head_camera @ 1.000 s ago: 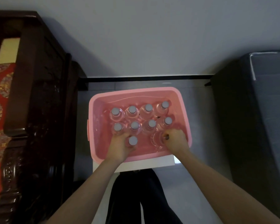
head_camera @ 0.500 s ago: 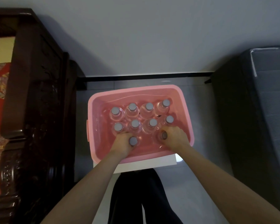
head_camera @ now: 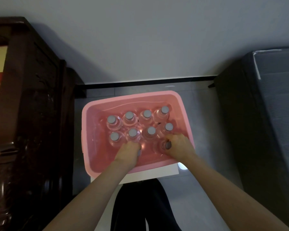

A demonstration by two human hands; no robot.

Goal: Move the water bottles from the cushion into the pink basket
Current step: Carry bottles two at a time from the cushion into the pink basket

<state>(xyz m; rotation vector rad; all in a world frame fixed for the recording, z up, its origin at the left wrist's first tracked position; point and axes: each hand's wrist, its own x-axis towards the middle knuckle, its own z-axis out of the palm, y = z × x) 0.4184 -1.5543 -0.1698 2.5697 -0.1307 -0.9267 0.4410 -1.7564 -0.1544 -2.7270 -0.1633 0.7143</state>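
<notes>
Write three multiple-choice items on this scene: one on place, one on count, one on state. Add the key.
1. Where do the water bottles stand? A. on the floor B. in the pink basket C. on the cabinet
2. How many bottles does neither hand hold? A. five B. eight C. twelve
3. The right hand is: A. open, idle B. flat on the rim C. gripping a bottle
Key: 1 B, pink walls surround them; 2 B, two free rows of four; 3 C, it curls round a capped bottle.
</notes>
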